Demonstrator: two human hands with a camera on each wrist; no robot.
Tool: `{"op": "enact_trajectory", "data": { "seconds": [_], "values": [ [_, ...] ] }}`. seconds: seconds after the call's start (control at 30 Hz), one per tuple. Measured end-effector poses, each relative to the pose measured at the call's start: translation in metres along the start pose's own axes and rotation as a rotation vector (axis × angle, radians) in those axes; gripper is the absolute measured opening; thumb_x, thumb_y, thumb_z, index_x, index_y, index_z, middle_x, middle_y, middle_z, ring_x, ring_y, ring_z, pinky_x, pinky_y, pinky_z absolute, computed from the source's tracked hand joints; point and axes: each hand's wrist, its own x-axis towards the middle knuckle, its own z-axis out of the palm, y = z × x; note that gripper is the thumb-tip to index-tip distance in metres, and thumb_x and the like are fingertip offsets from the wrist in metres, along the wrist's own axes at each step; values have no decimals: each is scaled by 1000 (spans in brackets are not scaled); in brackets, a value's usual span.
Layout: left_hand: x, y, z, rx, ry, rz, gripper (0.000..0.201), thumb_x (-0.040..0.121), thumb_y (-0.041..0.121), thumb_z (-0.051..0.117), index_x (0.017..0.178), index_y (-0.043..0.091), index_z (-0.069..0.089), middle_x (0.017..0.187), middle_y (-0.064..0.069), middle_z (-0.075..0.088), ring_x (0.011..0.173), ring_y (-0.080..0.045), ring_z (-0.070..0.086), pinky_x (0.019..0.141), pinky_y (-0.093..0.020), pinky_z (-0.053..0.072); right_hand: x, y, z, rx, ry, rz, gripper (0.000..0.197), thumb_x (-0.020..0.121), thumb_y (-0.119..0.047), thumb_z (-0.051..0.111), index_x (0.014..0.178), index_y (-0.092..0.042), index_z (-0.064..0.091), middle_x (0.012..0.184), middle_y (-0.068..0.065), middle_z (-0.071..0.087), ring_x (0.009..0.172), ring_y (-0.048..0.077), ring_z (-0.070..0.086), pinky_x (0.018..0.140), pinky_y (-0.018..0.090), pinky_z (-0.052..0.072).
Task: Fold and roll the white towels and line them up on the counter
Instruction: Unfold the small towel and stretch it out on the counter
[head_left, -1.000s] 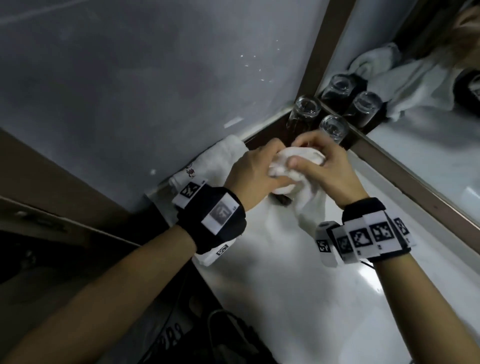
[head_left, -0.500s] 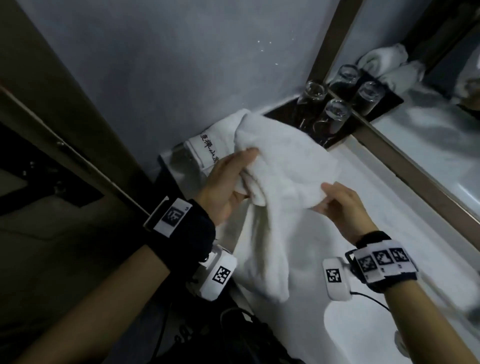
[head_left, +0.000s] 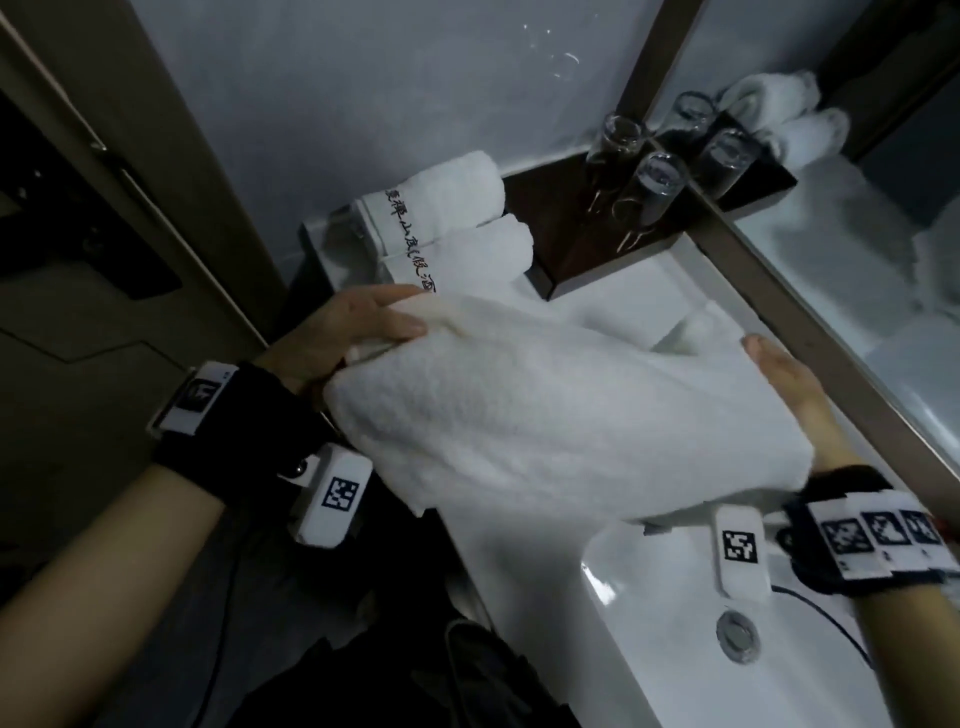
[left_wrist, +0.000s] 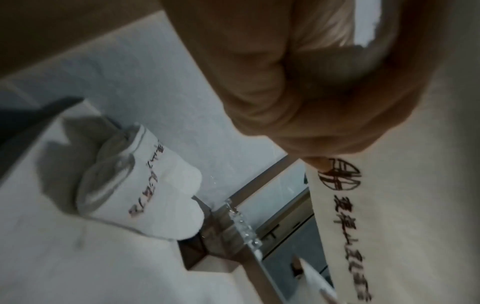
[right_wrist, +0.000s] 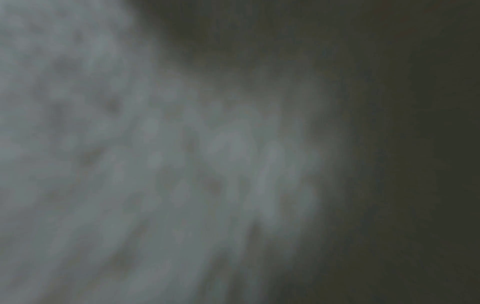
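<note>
I hold a white towel (head_left: 545, 415) spread in the air above the counter (head_left: 613, 291), stretched between both hands. My left hand (head_left: 402, 317) pinches its left edge, thumb on top. My right hand (head_left: 774, 371) holds the right edge, with its fingers hidden under the cloth. Two rolled towels with black lettering (head_left: 457, 228) lie side by side at the back left against the wall. In the left wrist view my left hand (left_wrist: 311, 98) grips the towel's lettered band (left_wrist: 384, 205), and the rolled towels (left_wrist: 145, 185) lie beyond. The right wrist view shows only blurred white cloth (right_wrist: 130, 164).
A dark tray (head_left: 566, 234) with upturned glasses (head_left: 660, 182) sits in the back corner beside the rolled towels. A framed mirror (head_left: 831, 291) runs along the right. The white sink basin with its drain (head_left: 735, 631) lies below my right wrist.
The bunched towel has been opened out. My hands moved apart, and the cloth that hung down from them is now stretched wide between them.
</note>
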Motion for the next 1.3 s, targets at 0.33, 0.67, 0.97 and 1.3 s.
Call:
{"op": "enact_trajectory", "data": {
  "seconds": [0.33, 0.67, 0.97, 1.3],
  "values": [
    [47, -84, 3, 1236, 527, 38, 44, 75, -6, 57, 119, -1, 52, 118, -25, 49, 111, -37, 48, 99, -40, 39, 68, 74, 55, -426, -108, 67, 42, 92, -6, 51, 132, -4, 38, 134, 23, 42, 119, 33, 48, 95, 37, 39],
    [-1, -179, 86, 1430, -150, 62, 54, 78, 47, 59, 123, 19, 46, 133, -1, 35, 122, -22, 31, 98, -36, 22, -45, 105, 83, -304, -570, -196, 31, 61, -2, 83, 86, -6, 66, 98, 9, 56, 91, 14, 56, 81, 19, 47],
    [-13, -183, 101, 1693, -179, 1, 69, 78, 36, 55, 136, 12, 27, 148, -11, 19, 137, -24, 17, 111, -39, 19, -65, 116, 80, -719, -638, -396, 53, 70, -21, 75, 119, -13, 55, 125, 5, 45, 113, 21, 45, 95, 23, 36],
    [-15, -165, 104, 1349, 134, 167, 69, 66, -21, 38, 128, 9, 38, 111, -13, 46, 101, -25, 51, 88, -31, 45, -80, 94, 89, -896, -298, -426, 26, 92, -19, 54, 112, -2, 53, 115, 11, 55, 79, 31, 58, 63, 37, 48]
  ]
}}
